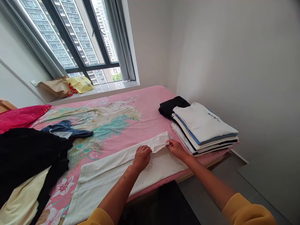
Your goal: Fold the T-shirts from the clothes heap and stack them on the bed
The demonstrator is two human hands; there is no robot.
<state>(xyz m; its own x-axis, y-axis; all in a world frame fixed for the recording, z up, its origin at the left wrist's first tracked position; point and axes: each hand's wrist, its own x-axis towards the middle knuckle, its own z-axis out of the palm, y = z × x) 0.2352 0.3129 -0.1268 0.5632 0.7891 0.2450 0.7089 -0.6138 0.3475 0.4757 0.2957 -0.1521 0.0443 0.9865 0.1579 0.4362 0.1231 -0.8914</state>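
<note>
A pair of white trousers (100,178) lies lengthwise along the front edge of the bed, its leg ends toward the left. My left hand (142,157) is closed on the upper layer of the cloth, near the trousers' right end. With fingertips pinched, my right hand (177,149) grips the corner of a raised fold at that same end. The cloth between my two hands is slightly lifted and bent over. Small dark specks show on the lower layer.
Right of my hands stands a stack of folded shirts (203,125), with a folded black garment (174,106) behind it. Black clothes (30,156), a cream garment (25,197), jeans (67,128) and a red pillow (23,115) lie left on the pink bedsheet (150,103).
</note>
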